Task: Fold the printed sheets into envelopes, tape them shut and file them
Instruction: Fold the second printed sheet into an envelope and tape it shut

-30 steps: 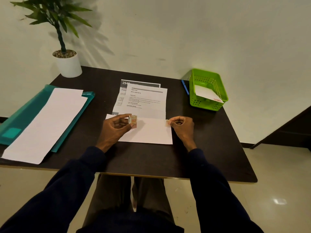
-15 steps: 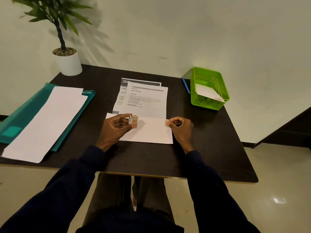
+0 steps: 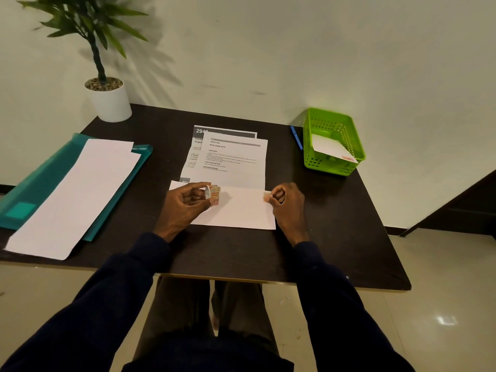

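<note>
Almost nothing is seen to have shifted over the last second. The tape roll (image 3: 213, 194) is still pinched between thumb and fingers of the left hand (image 3: 185, 202) at the centre of the frame. A small tape end (image 3: 267, 196) is still pinched by the curled right hand (image 3: 288, 202) at the right edge of the folded sheet (image 3: 241, 213). That sheet lies flat on the tabletop (image 3: 241, 253), just below the printed sheets (image 3: 236, 157). Only a slight inward drift of the right hand is noted. The taping step is judged to be under way, with no strip yet pressed down.

Whether a strip is stretched between roll and tape end cannot be told; possibly it is lost against the white paper. The right hand's pinch is largely covered by its own knuckles. One finished envelope (image 3: 328, 147) is seen in the green basket (image 3: 322, 162) at the upper right, its lower part masked by the basket wall.
</note>
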